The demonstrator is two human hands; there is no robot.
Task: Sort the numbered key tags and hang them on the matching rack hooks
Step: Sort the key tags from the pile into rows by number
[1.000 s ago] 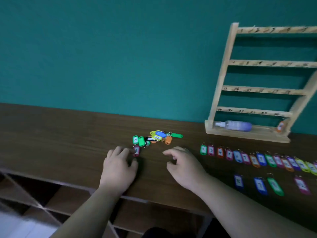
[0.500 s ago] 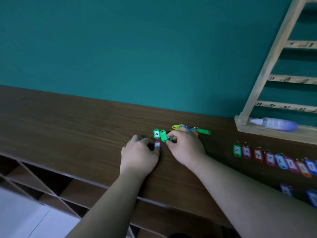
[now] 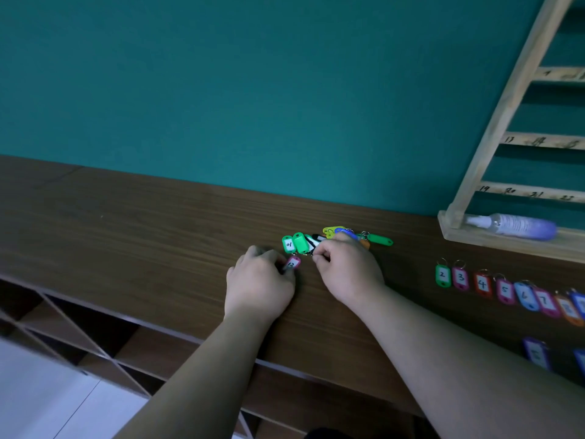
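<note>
Brown wood desk [image 3: 142, 236] runs along a teal wall [image 3: 221, 90], with a pale rack [image 3: 493, 134] standing at its far right and a row [image 3: 482, 284] of numbered tags lying flat in front of the rack. Left hand [image 3: 259, 283] rests on the desk and pinches a pink tag [image 3: 292, 263] marked 13. Right hand [image 3: 348, 274], fingers curled, pinches the near edge of a pile [image 3: 300, 243] of mixed tags just behind both hands.
</note>
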